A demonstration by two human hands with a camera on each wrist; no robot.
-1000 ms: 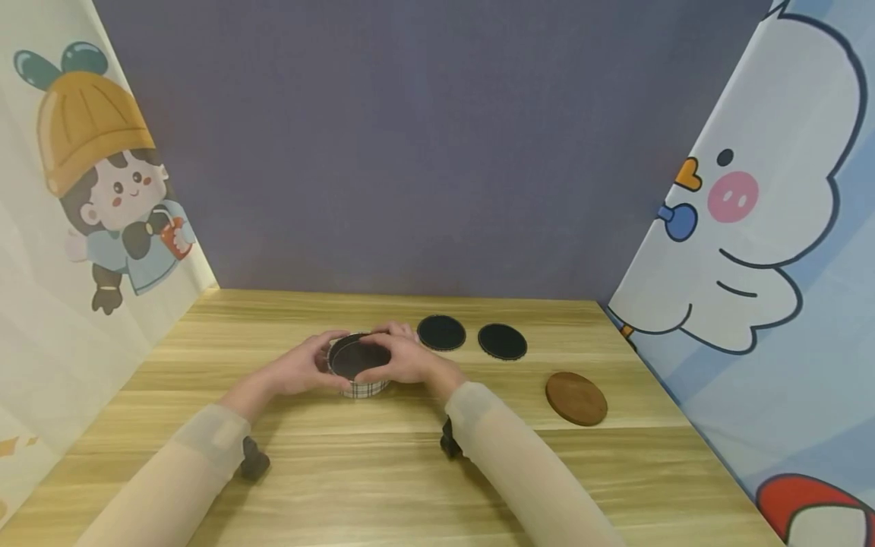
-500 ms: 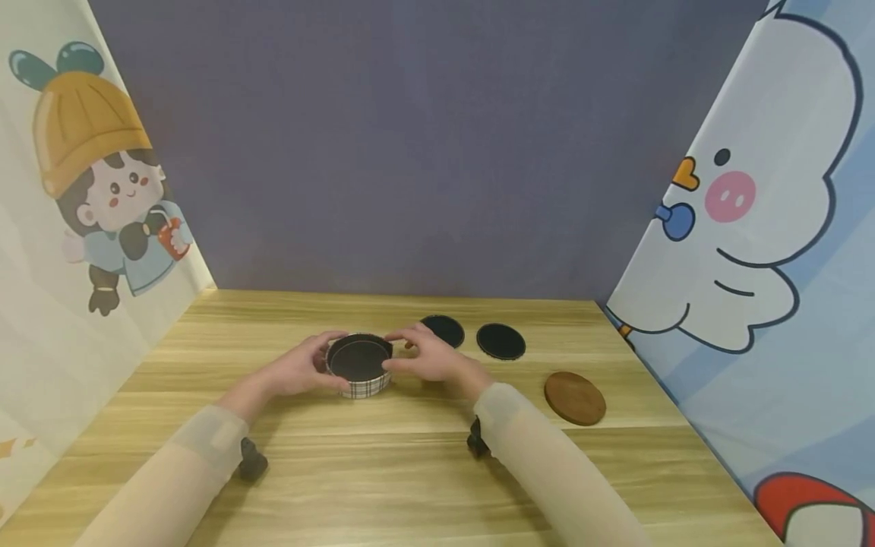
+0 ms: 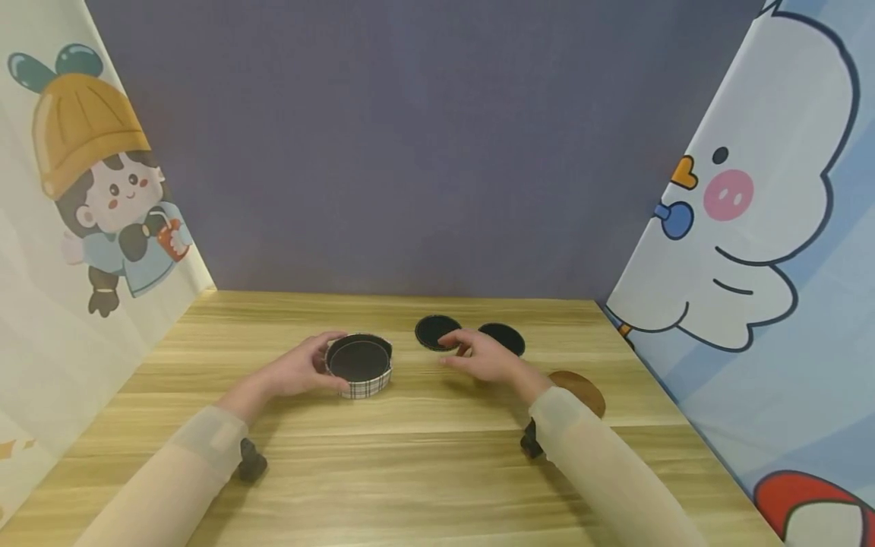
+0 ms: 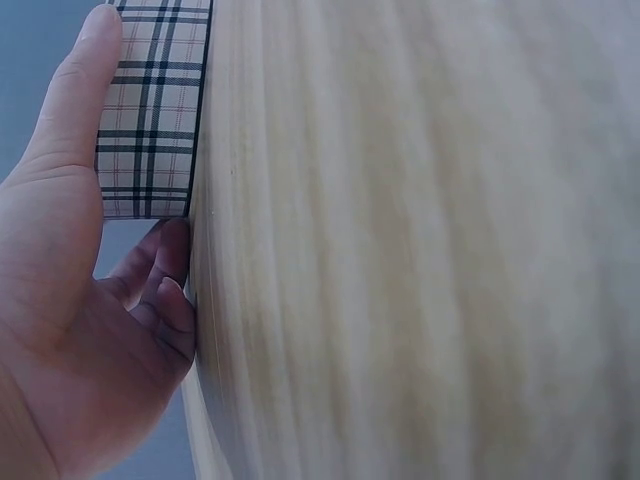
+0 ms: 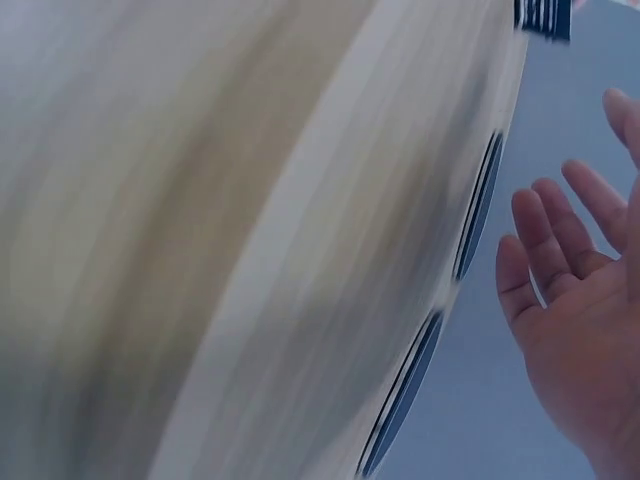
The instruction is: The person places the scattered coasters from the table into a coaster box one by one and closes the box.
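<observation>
I'm gripping with left hand (image 3: 297,368); right hand (image 3: 487,357) is hovering, fingers loosely bent; forearms (image 3: 164,475) are slanting inward.

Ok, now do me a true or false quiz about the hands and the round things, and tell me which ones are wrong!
1. The left hand holds the round checked box. True.
2. The inside of the box is white. False: it is black.
3. Two black discs lie on the table. True.
4. The right hand holds nothing. True.
5. The right hand is touching the box. False: it is apart from it, nearer the black discs.
6. Something brown is in the box. False: the brown disc lies on the table, partly hidden by the right sleeve.
</observation>
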